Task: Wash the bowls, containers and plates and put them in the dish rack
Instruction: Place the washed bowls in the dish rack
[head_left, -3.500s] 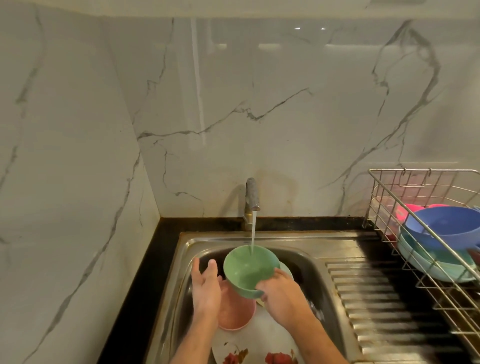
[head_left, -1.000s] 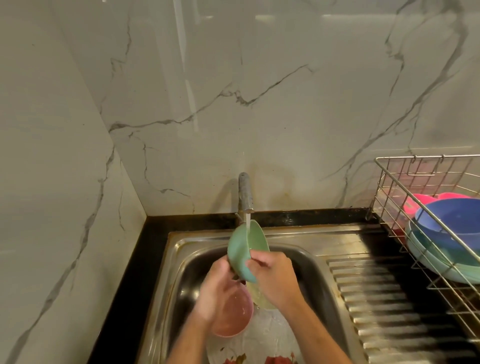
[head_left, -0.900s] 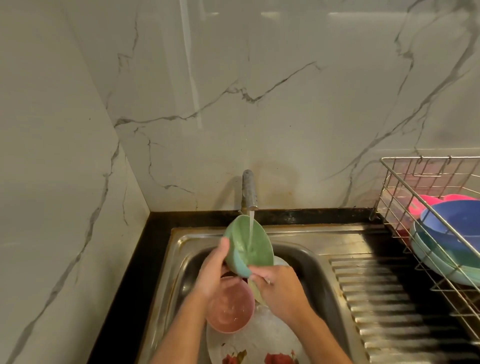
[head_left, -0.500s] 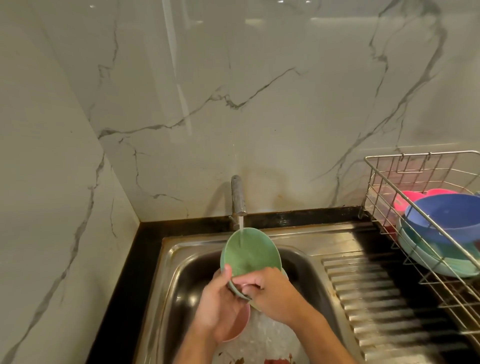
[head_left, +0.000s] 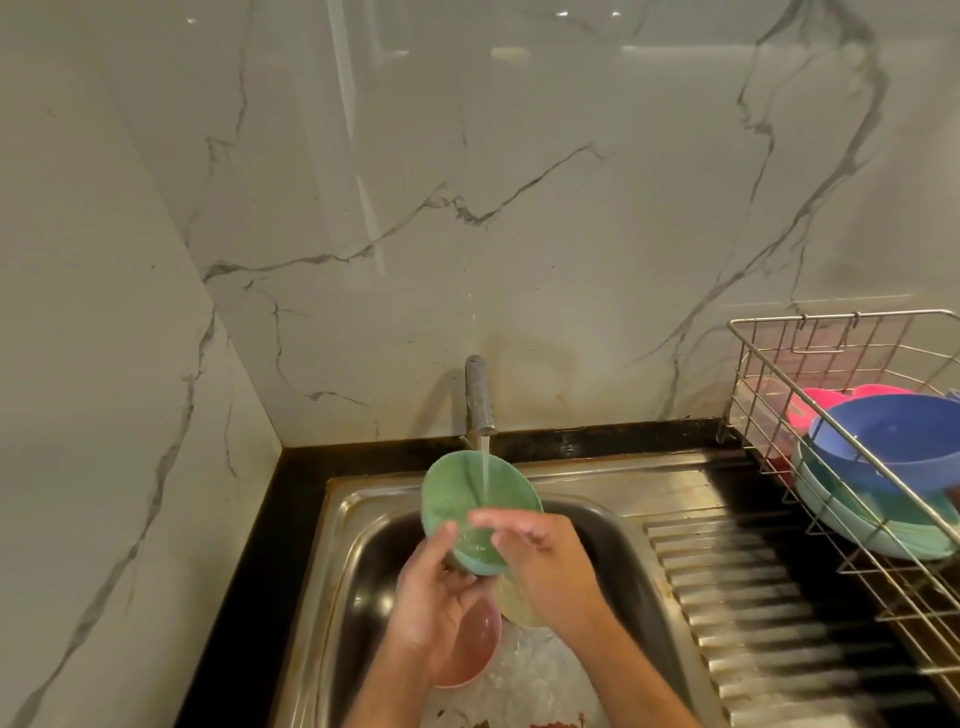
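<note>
While water runs from the tap (head_left: 480, 400), a person rinses a green bowl (head_left: 475, 506) over the sink (head_left: 618, 535). The bowl is tipped on its side, its hollow facing the stream, which falls inside it. The left hand (head_left: 434, 610) grips the bowl from below, fingers curled under its base and thumb up along its side. The right hand (head_left: 543, 558) lies against the bowl's lower rim with fingers stretched out flat, rubbing rather than gripping, as best I can judge.

Part of the work looks done: in the rack (head_left: 852, 441) to the right sit a blue bowl (head_left: 893, 441), pale teal dishes (head_left: 872, 535) under it and something pink (head_left: 815, 408) behind.

More is left. Down in the sink, below the hands, wait a pink bowl (head_left: 475, 652), a pale yellow-green dish (head_left: 517, 605) and a white plate (head_left: 524, 680) with a red pattern at its near edge. The green bowl, not yet racked, seems near the end of its rinse; the others would follow
</note>
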